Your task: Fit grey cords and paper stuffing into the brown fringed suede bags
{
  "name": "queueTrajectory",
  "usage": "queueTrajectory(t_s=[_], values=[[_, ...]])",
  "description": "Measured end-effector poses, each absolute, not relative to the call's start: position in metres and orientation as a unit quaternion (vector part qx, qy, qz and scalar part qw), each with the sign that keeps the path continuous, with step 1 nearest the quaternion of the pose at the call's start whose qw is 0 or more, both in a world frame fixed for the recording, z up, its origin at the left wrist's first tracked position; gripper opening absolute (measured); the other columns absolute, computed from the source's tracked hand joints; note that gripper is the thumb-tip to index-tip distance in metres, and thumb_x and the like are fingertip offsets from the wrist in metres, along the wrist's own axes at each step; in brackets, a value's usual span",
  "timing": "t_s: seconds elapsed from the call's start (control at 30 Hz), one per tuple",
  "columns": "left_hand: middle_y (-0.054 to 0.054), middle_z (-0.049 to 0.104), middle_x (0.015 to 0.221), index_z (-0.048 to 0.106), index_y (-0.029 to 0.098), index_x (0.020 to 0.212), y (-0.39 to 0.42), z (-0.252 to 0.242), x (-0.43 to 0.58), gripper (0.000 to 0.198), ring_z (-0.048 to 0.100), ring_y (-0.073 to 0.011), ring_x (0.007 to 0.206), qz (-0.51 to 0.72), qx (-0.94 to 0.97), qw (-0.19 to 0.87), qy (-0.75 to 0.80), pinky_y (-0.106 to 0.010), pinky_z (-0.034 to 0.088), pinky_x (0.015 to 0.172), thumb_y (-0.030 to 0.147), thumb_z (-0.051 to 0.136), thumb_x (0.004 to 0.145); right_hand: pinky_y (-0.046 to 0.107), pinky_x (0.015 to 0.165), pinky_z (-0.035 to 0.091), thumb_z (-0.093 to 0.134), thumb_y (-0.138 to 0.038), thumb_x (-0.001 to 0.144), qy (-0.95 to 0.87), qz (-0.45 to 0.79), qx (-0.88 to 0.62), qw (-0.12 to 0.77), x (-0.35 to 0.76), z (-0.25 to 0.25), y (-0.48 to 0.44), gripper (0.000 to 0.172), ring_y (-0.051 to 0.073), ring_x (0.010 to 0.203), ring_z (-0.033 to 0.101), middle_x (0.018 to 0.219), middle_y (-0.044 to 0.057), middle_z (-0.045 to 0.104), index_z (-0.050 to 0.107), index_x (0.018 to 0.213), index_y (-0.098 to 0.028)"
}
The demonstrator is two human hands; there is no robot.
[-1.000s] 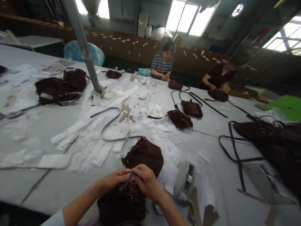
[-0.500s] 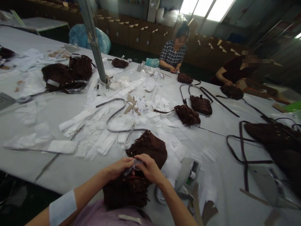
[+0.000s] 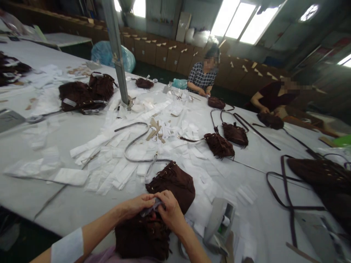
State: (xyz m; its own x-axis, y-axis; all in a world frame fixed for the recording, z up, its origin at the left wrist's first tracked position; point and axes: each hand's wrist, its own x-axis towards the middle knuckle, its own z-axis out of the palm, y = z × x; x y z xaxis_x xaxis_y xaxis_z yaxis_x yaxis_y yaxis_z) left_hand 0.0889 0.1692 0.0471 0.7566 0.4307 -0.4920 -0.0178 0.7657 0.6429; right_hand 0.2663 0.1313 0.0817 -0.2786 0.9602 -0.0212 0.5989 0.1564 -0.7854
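Note:
A dark brown fringed bag (image 3: 142, 239) lies at the table's near edge, right in front of me. Over its top, my left hand (image 3: 144, 202) and my right hand (image 3: 168, 208) are pinched close together on a grey strap (image 3: 150, 209), which looks wrapped in thin plastic. Just beyond them rests a second brown bag (image 3: 177, 182), its wrapped grey strap (image 3: 128, 146) curving away over the white strips. To the right of my right hand stands a grey tape dispenser (image 3: 219, 223).
White paper strips (image 3: 117, 164) cover the middle of the table. A metal post (image 3: 117, 54) rises at the back left. More brown bags (image 3: 219, 144) lie at the right, and two people (image 3: 203, 75) work across the table. Another dispenser (image 3: 320, 230) sits at the lower right.
The view has tilted up a little, so the table and bags appear lower. Both hands stay close together on the grey strap, with a slight shift of the fingers.

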Motion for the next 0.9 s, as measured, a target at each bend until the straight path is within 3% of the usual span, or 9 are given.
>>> queueTrajectory(t_s=[0.2, 0.53, 0.7, 0.77, 0.83, 0.9], values=[[-0.002, 0.062, 0.078, 0.067, 0.014, 0.097, 0.166, 0.038, 0.095, 0.040, 0.052, -0.0105, 0.066, 0.154, 0.289, 0.900, 0.288, -0.024, 0.038, 0.065, 0.043, 0.074, 0.070, 0.032, 0.084, 0.044, 0.044, 0.002, 0.070, -0.714, 0.373, -0.536, 0.253, 0.271, 0.073, 0.121, 0.048, 0.019, 0.096, 0.053, 0.096, 0.004, 0.057, 0.061, 0.105, -0.026], [0.001, 0.058, 0.062, 0.062, 0.013, 0.084, 0.146, 0.040, 0.086, 0.041, 0.046, -0.0083, 0.051, 0.202, 0.317, 0.858, 0.350, -0.020, 0.030, 0.050, 0.054, 0.064, 0.075, 0.034, 0.089, 0.047, 0.050, -0.005, 0.074, -0.680, 0.411, -0.540, 0.277, 0.262, 0.081, 0.119, 0.043, 0.019, 0.100, 0.058, 0.104, 0.004, 0.062, 0.061, 0.110, -0.024], [0.002, 0.053, 0.054, 0.062, 0.012, 0.076, 0.153, 0.037, 0.077, 0.044, 0.040, -0.0072, 0.046, 0.223, 0.333, 0.839, 0.367, -0.022, 0.023, 0.046, 0.056, 0.062, 0.075, 0.031, 0.072, 0.053, 0.058, -0.015, 0.075, -0.632, 0.408, -0.588, 0.297, 0.270, 0.084, 0.114, 0.055, 0.016, 0.083, 0.061, 0.116, 0.006, 0.060, 0.049, 0.128, -0.025], [0.001, 0.053, 0.055, 0.063, 0.012, 0.075, 0.155, 0.037, 0.075, 0.043, 0.040, -0.0072, 0.047, 0.215, 0.334, 0.844, 0.360, -0.022, 0.023, 0.047, 0.055, 0.062, 0.075, 0.036, 0.083, 0.051, 0.060, -0.018, 0.078, -0.656, 0.384, -0.579, 0.296, 0.272, 0.088, 0.114, 0.054, 0.020, 0.098, 0.059, 0.123, 0.007, 0.057, 0.048, 0.130, -0.026], [0.001, 0.054, 0.057, 0.064, 0.011, 0.076, 0.154, 0.038, 0.074, 0.043, 0.040, -0.0073, 0.047, 0.191, 0.335, 0.857, 0.343, -0.022, 0.025, 0.048, 0.054, 0.065, 0.073, 0.044, 0.099, 0.042, 0.063, -0.020, 0.078, -0.705, 0.362, -0.547, 0.270, 0.270, 0.094, 0.116, 0.055, 0.024, 0.118, 0.049, 0.132, 0.008, 0.052, 0.048, 0.130, -0.027], [0.000, 0.057, 0.061, 0.066, 0.011, 0.078, 0.152, 0.040, 0.074, 0.041, 0.042, -0.0079, 0.050, 0.167, 0.343, 0.866, 0.324, -0.022, 0.028, 0.050, 0.051, 0.069, 0.070, 0.045, 0.102, 0.037, 0.064, -0.019, 0.079, -0.750, 0.364, -0.507, 0.220, 0.266, 0.100, 0.120, 0.051, 0.025, 0.120, 0.047, 0.130, 0.007, 0.055, 0.051, 0.127, -0.027]])
